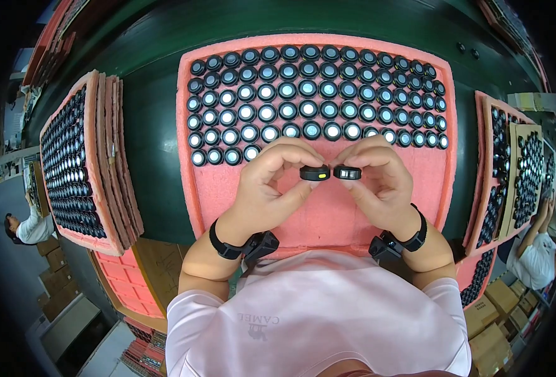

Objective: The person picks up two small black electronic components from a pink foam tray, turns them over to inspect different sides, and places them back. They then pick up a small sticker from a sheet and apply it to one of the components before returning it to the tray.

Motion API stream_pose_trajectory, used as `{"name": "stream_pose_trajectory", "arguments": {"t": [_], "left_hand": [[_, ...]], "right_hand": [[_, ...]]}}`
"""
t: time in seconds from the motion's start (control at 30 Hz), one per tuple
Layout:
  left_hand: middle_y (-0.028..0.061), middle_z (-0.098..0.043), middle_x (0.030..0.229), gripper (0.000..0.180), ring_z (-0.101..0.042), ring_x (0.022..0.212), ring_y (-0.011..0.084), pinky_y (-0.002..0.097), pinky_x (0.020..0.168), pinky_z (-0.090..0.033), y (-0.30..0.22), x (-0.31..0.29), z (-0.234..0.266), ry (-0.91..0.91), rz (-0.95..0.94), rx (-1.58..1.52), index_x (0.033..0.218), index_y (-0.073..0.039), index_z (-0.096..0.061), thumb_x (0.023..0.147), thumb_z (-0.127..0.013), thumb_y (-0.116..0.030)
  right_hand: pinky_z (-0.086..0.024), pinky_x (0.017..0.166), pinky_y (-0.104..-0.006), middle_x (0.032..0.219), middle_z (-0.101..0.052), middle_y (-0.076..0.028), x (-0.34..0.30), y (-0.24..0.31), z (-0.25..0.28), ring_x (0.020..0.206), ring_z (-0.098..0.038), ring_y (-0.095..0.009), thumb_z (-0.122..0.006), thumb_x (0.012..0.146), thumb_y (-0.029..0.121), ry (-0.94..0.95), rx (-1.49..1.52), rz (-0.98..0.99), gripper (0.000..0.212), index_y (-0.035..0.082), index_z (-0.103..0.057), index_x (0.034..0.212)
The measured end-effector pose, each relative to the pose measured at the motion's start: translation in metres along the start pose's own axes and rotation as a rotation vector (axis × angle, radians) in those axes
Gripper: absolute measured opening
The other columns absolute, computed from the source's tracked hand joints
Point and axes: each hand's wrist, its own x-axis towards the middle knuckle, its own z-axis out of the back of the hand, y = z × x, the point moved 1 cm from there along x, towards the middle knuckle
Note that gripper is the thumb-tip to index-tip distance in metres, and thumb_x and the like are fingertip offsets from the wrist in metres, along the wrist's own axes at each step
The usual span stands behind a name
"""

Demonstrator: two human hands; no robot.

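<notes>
My left hand [265,188] pinches a round black disc-shaped device [314,173] edge-on, and a small yellow mark shows on its rim. Close beside it, a second black disc-shaped device [347,172] is gripped between the thumb and fingers of my right hand [383,185]; pale rectangular pieces show on its edge. A narrow gap separates the two devices. Both hands hover over the near, bare part of a pink foam tray [315,220]. Rows of similar black discs [308,88] with pale round centres fill its far half, some partly hidden behind my hands.
A stack of pink foam trays [118,163] stands to the left, its top one full of black discs [70,163]. More loaded trays [486,182] sit at the right on the green table [158,157]. Co-workers [30,226] [535,257] are visible at both sides, with cardboard boxes [488,349] nearby.
</notes>
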Motion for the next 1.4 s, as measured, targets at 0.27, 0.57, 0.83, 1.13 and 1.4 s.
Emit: {"name": "stream_pose_trajectory", "arguments": {"t": [0.27,0.57,0.83,1.13,1.4], "left_hand": [[0.0117,-0.057,0.106,0.031,-0.06,0.094,0.0166,0.0302,0.084,-0.052,0.0,0.0,0.001,-0.033,-0.026,0.026,0.104,0.001,-0.059,0.075,-0.063,0.013],[0.0042,-0.057,0.092,0.031,-0.059,0.089,0.0243,0.0345,0.073,-0.046,-0.011,0.016,0.026,0.038,-0.247,0.779,0.089,-0.007,-0.063,0.062,-0.071,0.006],[0.0025,-0.054,0.088,0.022,-0.053,0.086,0.0233,0.0371,0.075,-0.04,0.002,0.014,0.016,0.148,-0.196,1.025,0.082,-0.01,-0.065,0.063,-0.075,-0.004],[0.003,-0.051,0.086,0.016,-0.052,0.085,0.0225,0.0361,0.073,-0.039,0.003,0.012,0.013,0.146,-0.198,1.096,0.082,-0.009,-0.068,0.067,-0.072,-0.005],[0.003,-0.051,0.086,0.016,-0.052,0.085,0.0227,0.0349,0.072,-0.039,0.004,0.011,0.015,0.147,-0.202,1.127,0.083,-0.008,-0.068,0.067,-0.069,-0.003]], "right_hand": [[-0.051,0.082,-0.0339,0.103,-0.052,-0.011,0.0,0.002,0.003,0.097,-0.063,-0.025,-0.059,0.083,-0.011,0.034,-0.097,-0.045,0.03,0.003,-0.054,0.109],[-0.049,0.084,-0.0354,0.104,-0.05,-0.011,0.001,-0.001,0.003,0.097,-0.061,-0.024,-0.059,0.082,-0.012,-0.007,-0.04,-0.001,0.031,0.003,-0.054,0.109],[-0.043,0.086,-0.0318,0.106,-0.05,-0.009,0.0,0.003,0.006,0.096,-0.051,-0.018,-0.063,0.08,-0.009,-0.017,-0.022,-0.047,0.036,0.0,-0.053,0.113],[-0.039,0.086,-0.0274,0.109,-0.05,-0.005,0.002,0.01,-0.003,0.096,-0.046,-0.013,-0.069,0.077,-0.007,-0.041,0.284,-0.285,0.045,0.0,-0.055,0.119],[-0.04,0.086,-0.0274,0.107,-0.05,-0.005,0.003,0.012,0.002,0.092,-0.047,-0.013,-0.07,0.077,-0.006,0.054,0.103,-0.296,0.049,-0.002,-0.054,0.124]]}}
